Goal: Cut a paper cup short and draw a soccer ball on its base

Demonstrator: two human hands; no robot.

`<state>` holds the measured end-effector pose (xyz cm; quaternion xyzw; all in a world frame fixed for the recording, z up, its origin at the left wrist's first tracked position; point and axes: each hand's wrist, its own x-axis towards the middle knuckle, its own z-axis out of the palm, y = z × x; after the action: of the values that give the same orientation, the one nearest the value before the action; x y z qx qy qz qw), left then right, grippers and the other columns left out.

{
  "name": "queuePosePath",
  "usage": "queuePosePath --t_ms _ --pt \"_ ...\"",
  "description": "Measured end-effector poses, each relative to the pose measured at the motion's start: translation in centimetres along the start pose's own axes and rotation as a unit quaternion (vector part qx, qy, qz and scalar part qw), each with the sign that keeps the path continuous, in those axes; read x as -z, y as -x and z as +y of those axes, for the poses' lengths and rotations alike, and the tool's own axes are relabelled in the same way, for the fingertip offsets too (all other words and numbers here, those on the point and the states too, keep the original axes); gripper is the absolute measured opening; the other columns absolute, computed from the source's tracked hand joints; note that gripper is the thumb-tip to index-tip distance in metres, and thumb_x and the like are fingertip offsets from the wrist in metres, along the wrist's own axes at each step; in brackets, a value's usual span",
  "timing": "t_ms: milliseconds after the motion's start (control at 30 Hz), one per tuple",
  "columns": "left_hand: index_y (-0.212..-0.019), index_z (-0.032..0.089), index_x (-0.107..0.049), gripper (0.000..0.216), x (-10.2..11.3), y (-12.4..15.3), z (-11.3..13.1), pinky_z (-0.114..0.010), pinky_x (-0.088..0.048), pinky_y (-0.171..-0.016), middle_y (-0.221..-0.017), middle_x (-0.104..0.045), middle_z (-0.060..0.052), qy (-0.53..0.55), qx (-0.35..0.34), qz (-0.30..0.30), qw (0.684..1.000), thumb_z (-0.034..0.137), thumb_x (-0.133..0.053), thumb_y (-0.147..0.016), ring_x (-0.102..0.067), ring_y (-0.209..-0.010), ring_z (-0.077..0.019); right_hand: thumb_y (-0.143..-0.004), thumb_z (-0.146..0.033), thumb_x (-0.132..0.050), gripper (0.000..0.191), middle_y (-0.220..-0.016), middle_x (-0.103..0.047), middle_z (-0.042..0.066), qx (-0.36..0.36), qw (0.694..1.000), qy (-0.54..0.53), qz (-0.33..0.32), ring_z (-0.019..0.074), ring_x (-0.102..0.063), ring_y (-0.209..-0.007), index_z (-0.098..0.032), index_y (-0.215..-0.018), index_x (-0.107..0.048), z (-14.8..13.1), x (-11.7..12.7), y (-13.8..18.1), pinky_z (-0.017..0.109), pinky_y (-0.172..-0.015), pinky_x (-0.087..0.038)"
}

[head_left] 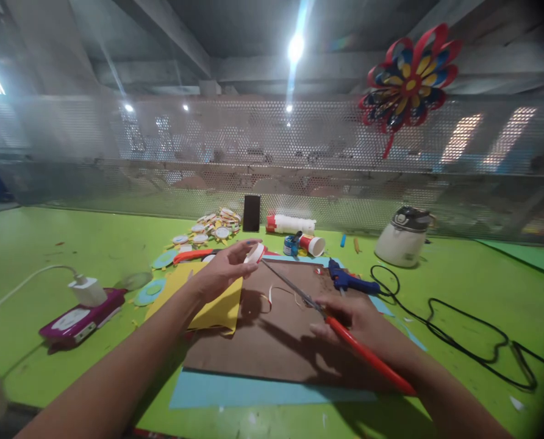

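Observation:
My left hand (221, 268) pinches a small white paper piece (255, 254) with a red edge, held above a yellow sheet (217, 311). My right hand (354, 320) grips red-handled scissors (340, 332). Their blades (285, 281) point up and left, the tip close to the white piece. Both hands hover over a brown board (276, 341) that lies on a blue sheet (254, 390). A thin curled paper strip (281, 296) rests on the board.
On the green table: a blue glue gun (349, 281) with a black cord (459, 341), a white pot (402, 238), a glue bottle (290, 224), a black phone (251, 213), several paper discs (208, 231), a purple device (77, 320) with a white charger (86, 291). A paper pinwheel (409, 76) hangs on the mesh.

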<state>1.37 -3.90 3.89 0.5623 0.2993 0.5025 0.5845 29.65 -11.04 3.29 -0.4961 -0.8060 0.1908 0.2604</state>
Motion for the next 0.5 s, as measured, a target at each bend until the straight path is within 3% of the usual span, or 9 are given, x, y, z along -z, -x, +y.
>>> queuePosePath --t_ms 167,400,500 --pt "-0.114 0.026 -0.068 0.054 0.0 0.2 -0.1 -0.024 -0.044 -0.087 -0.118 -0.066 -0.005 0.006 -0.024 0.021 0.999 0.011 -0.082 -0.064 -0.060 -0.101 -0.0160 -0.079 -0.051 -0.067 0.044 -0.094 -0.074 0.010 -0.030 0.999 0.038 -0.021 0.0237 -0.064 -0.077 -0.023 -0.112 -0.073 -0.3 0.0 0.0 0.033 -0.067 -0.050" --pt "-0.111 0.021 -0.065 0.053 -0.5 0.7 -0.2 -0.027 -0.048 -0.084 -0.122 -0.064 -0.008 -0.013 -0.045 0.033 0.998 0.012 -0.083 -0.062 -0.060 -0.103 -0.0195 -0.082 -0.052 -0.061 0.050 -0.105 -0.073 0.012 -0.049 0.998 0.045 0.012 0.0290 -0.065 -0.090 -0.020 -0.119 -0.069 0.4 -0.1 -0.4 0.042 -0.080 -0.050" --pt "-0.111 0.020 -0.065 0.046 -0.2 0.6 -0.5 -0.029 -0.052 -0.077 -0.122 -0.065 -0.012 0.026 -0.033 0.035 0.999 0.024 -0.081 -0.069 -0.065 -0.096 -0.0214 -0.083 -0.053 -0.060 0.050 -0.102 -0.073 0.013 -0.067 0.997 0.042 0.020 0.0296 -0.065 -0.090 -0.020 -0.119 -0.070 1.0 -0.4 -0.7 0.044 -0.081 -0.050"
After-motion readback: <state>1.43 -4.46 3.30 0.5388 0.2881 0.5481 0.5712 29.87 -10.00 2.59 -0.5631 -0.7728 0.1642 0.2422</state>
